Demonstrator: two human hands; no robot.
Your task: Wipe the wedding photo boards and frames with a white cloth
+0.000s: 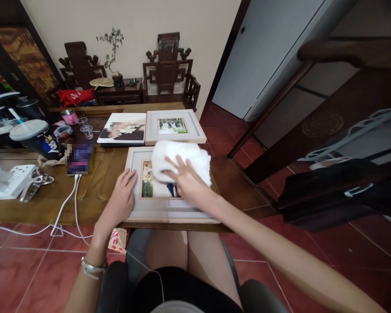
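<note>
A framed photo (133,174) with a pale wooden frame and white mat lies flat at the table's near edge. My left hand (124,191) rests flat on its left side, fingers stretched out and holding nothing. Over the upper right of the frame lies a folded white cloth (163,152), covering much of the picture. My right hand (185,180) presses on the cloth from above with its fingers spread. Behind are a second framed photo (172,126) and, to its left, a flat photo album or panel (122,128).
A phone (80,159) with white cables (74,195) lies left of the frames. Further left are a power strip (11,180), a lidded cup (42,139) and a pink mug (69,117). A wooden chair back (329,100) stands close on the right.
</note>
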